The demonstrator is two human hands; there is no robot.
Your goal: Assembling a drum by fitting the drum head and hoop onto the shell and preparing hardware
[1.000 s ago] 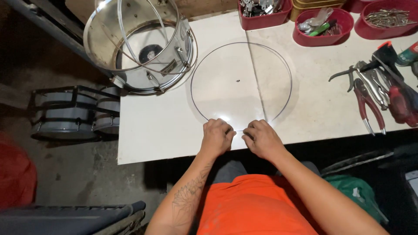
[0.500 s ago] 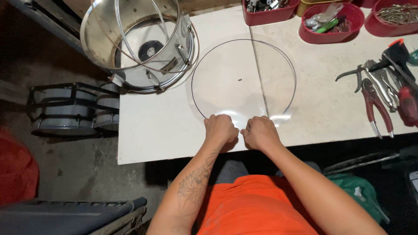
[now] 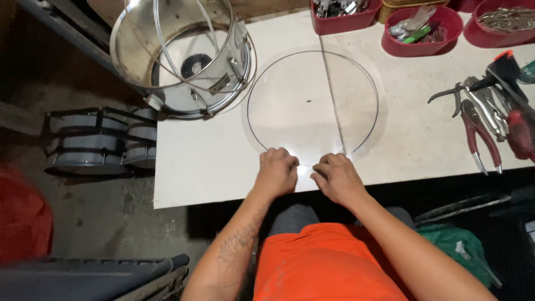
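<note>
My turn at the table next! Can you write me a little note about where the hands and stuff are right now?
Left hand: fingers curled on the near edge of the clear round sheet.
Right hand: also on that near edge, close beside the left.
Sheet lies flat on the white table; the metal drum shell stands at its far left.
Pliers lie untouched on the right.
Whether anything is pinched between the hands cannot be told.

A clear, glossy plastic disc (image 3: 312, 103) is seen on the matt white bench (image 3: 206, 167); the drum shell (image 3: 184, 56) is polished, shiny metal.
</note>
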